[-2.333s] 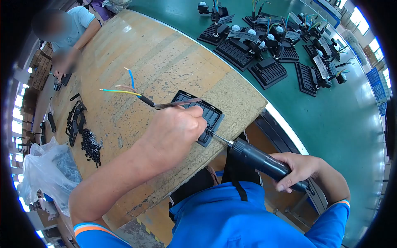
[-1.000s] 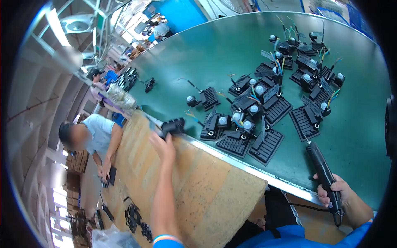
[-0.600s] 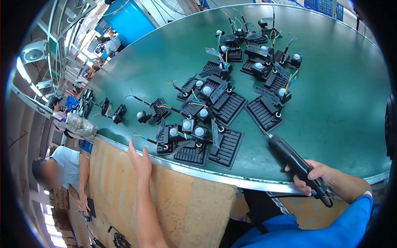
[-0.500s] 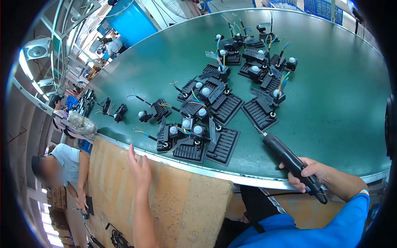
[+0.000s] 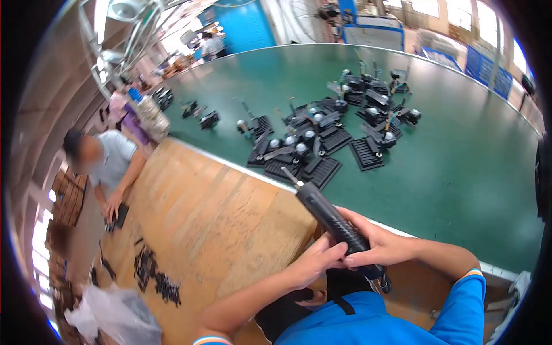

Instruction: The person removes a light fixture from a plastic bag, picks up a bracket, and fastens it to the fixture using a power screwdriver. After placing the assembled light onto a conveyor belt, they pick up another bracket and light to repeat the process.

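Observation:
A black electric screwdriver with a thin metal bit points up and to the left in front of my body. My right hand wraps round its rear half from the right. From the other side, my left hand closes on the same handle, its thumb close to the right thumb. The fingers under the handle are partly hidden. Beyond the bit lie several black finned lamp housings with white domes and coloured wires, in a loose heap; neither hand touches them.
The housings rest on a green worktable with a metal edge. A wooden table adjoins it, holding small black parts and a clear plastic bag. A co-worker handles a black piece at its left side.
The screwdriver has moved left, off the green table's edge and closer to my body. My left hand, open and empty before, now grips it with the right. The view has turned.

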Demonstrator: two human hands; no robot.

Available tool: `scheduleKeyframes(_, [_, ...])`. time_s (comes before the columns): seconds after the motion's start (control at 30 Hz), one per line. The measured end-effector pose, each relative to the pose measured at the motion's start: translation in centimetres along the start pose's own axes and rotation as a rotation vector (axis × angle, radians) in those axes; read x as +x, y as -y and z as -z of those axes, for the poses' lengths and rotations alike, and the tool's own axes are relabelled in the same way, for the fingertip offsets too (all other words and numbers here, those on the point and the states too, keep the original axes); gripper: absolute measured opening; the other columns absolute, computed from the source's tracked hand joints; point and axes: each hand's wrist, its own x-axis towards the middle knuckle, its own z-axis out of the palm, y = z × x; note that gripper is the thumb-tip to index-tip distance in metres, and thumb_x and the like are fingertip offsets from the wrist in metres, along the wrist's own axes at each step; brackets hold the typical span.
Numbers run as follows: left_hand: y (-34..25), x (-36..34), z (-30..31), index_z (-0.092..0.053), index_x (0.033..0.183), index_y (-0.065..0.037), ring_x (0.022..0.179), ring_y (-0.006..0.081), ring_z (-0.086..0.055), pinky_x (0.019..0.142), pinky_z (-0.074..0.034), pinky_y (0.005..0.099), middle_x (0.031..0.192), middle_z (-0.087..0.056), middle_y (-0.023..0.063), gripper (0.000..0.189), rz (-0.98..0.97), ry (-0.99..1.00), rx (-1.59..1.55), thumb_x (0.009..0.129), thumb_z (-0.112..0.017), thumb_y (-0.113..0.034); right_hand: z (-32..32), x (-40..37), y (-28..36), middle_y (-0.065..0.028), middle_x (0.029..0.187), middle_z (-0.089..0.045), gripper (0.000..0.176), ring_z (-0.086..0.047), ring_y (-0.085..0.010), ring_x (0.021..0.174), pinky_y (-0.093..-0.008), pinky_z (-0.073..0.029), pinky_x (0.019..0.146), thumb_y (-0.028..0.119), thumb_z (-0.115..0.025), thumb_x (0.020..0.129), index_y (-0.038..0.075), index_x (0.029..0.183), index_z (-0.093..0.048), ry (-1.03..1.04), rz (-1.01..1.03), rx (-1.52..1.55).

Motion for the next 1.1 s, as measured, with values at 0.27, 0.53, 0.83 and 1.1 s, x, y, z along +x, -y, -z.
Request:
scheduleKeyframes(0.27, [0.4, -4.9, 0.0, -0.054, 0.107, -0.002, 0.098, 0.0237, -0.057, 0.089, -0.046, 0.0431, 0.104, -0.058, 0.0139, 0.028, -0.203, -0.332, -0.38, 0.088, -0.055, -0.022, 0.2, 1.9, 4.7, -0.01, 0.079, -0.063, 0.042, -0.062, -0.0169, 0.071, -0.0299, -0.05, 0.065, 0.026, -0.066, 0.081, 0.007, 0.117, -0.055, 0.139, 0.116, -0.82])
scheduleKeyframes(0.53, [-2.8, -5.1, 11.9, -0.054, 0.093, -0.009, 0.085, 0.0257, -0.056, 0.078, -0.048, 0.046, 0.082, -0.057, 0.0083, 0.019, -0.343, -0.627, -0.582, 0.084, -0.052, -0.026, 31.0, -4.6, -0.2, -0.0155, 0.12, -0.054, 0.051, -0.053, -0.0239, 0.108, -0.0345, -0.042, 0.092, 0.018, -0.063, 0.078, 0.002, 0.125, -0.048, -1.387, 0.255, -0.863])
scheduleKeyframes(0.83, [-3.0, -0.5, 15.8, -0.053, 0.096, -0.007, 0.09, 0.0267, -0.051, 0.08, -0.044, 0.0393, 0.091, -0.053, 0.0114, 0.034, -0.049, -0.636, -0.767, 0.076, -0.062, -0.032, 49.0, 1.5, -3.0, -0.0204, 0.145, -0.023, 0.103, -0.025, -0.0326, 0.134, -0.0398, -0.024, 0.107, 0.054, -0.068, 0.07, 0.001, 0.142, -0.016, -1.438, -0.341, -0.555])
scheduleKeyframes(1.1, [-3.3, 0.4, 13.7, -0.05, 0.1, -0.007, 0.079, 0.0263, -0.052, 0.07, -0.046, 0.037, 0.085, -0.053, 0.0125, 0.036, 0.02, -0.924, -0.778, 0.076, -0.062, -0.03, 70.1, 2.5, -12.9, -0.0097, 0.145, -0.029, 0.084, -0.032, -0.0321, 0.13, -0.0398, -0.021, 0.108, 0.067, -0.044, 0.08, 0.018, 0.144, -0.021, -1.474, -0.27, -0.88])
